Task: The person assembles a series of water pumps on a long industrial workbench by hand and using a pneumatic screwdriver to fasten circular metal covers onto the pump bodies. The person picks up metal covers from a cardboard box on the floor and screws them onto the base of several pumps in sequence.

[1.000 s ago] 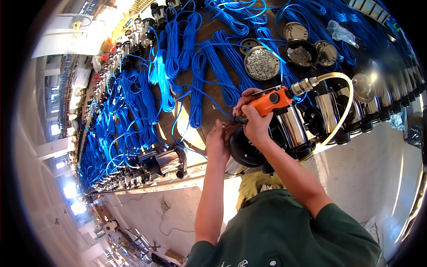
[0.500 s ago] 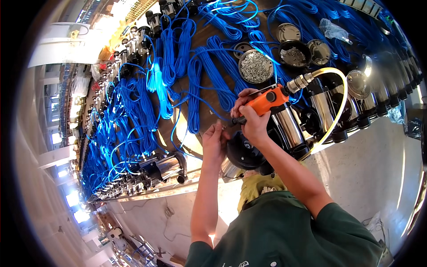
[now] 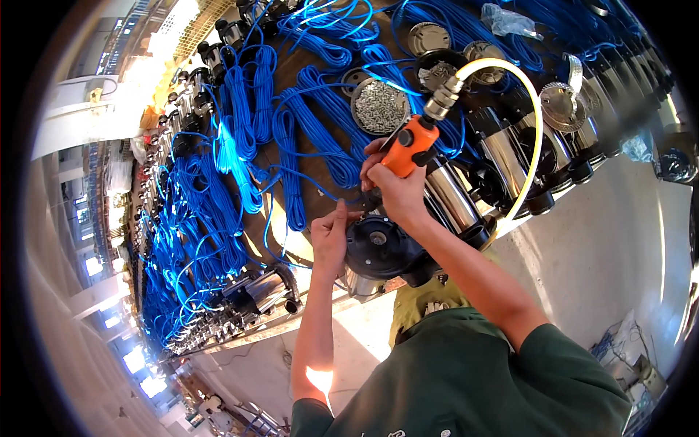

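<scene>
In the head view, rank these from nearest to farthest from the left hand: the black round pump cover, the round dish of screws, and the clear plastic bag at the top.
1. black round pump cover: right beside the left hand, touching it.
2. round dish of screws: up the bench, beyond the orange tool.
3. clear plastic bag: far top right, among blue cables.

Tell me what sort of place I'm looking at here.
Most likely a factory assembly line for pumps: a long bench carries rows of steel pump bodies and coiled blue cables, and the right hand holds an orange air-hose screwdriver.
</scene>
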A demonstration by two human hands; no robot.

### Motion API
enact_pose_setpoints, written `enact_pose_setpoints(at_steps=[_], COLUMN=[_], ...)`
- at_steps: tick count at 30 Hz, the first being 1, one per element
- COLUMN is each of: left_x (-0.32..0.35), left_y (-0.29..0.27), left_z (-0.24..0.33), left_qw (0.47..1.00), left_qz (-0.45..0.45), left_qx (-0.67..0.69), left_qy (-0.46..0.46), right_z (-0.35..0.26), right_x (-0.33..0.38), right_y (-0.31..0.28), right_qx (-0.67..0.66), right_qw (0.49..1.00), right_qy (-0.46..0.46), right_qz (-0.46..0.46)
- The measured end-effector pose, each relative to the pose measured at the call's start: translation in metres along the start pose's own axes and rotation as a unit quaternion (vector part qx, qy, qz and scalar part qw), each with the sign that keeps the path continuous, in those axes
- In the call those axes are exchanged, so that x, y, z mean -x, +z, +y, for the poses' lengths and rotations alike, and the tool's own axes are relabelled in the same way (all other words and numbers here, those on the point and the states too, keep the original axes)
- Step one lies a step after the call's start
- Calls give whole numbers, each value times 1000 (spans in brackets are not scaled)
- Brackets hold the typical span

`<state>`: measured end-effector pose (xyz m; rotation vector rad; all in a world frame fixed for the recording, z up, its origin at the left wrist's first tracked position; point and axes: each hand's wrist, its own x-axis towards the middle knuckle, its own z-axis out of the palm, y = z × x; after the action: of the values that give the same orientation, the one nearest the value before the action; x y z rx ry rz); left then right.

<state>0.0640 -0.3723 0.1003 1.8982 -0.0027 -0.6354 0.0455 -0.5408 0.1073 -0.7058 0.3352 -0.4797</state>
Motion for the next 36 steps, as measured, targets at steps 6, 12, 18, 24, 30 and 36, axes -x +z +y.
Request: enact_pose_setpoints(at_steps=[6,12,18,24,30,36], left_x=[-2,-4,12,5,-3,-9], left_y=[2,3,-7,-24,-23,-18], left_z=[-7,-27,-4,4,2,-1], left_qw=[1000,993,978,979,969,973], left_qz=[13,87,15,-107,-93,-66], left_qx=[11,73,161,78,117,107], left_qy=[14,-15,-130,-156,-194,-194], right_z=[-8,2,10,14,27,29], right_x=[-3,-2,-3,-18,-21,-21], right_y=[10,11,12,24,19,13], right_qx=[36,57,63,103,88,68], right_qw=[998,997,996,988,988,991], right_qy=[51,45,56,99,109,102], right_qz=[-6,-17,-24,-66,-68,-46])
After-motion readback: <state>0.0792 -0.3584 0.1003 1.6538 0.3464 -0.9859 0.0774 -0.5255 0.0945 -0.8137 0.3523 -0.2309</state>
